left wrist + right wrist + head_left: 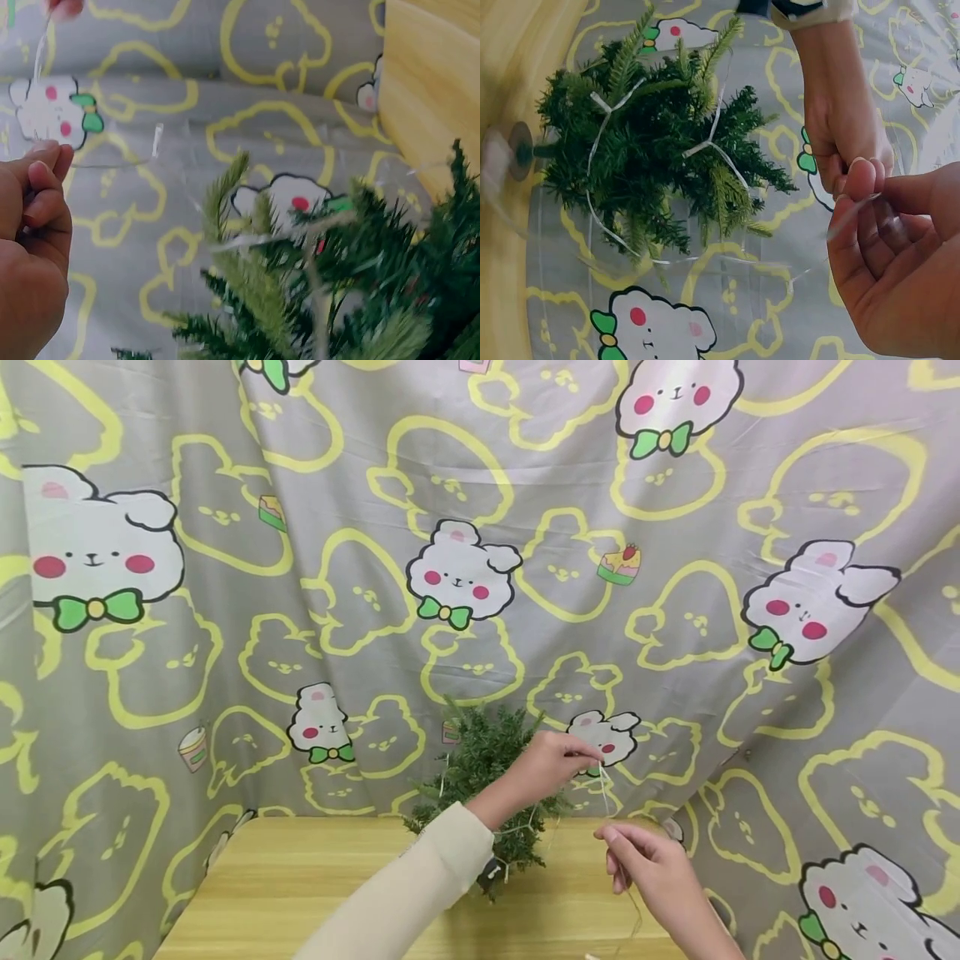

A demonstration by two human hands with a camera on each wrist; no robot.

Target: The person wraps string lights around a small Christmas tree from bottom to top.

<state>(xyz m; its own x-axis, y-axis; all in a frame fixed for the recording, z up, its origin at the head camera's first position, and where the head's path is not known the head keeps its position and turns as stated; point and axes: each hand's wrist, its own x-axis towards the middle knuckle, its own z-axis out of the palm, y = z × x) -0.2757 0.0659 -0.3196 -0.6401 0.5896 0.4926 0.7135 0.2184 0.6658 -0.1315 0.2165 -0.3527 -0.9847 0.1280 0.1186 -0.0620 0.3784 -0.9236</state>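
A small green artificial Christmas tree [480, 747] stands on the wooden table, with a thin pale string of lights [592, 180] looped round its branches. My left hand [551, 764] reaches across in front of the tree and pinches the string between thumb and fingertips, to the right of the branches. Lower and further right, my right hand [652, 864] pinches another stretch of the same wire [604, 789], which runs between the two hands. Small white bulbs [157, 140] sit along the string. Below my right hand, a loose length hangs toward the table.
The wooden table [300, 877] carries the tree near its back edge. A grey curtain [360, 510] printed with white cartoon heads and yellow outlines surrounds it on the back and sides. The tree's round base [521, 150] shows in the right wrist view.
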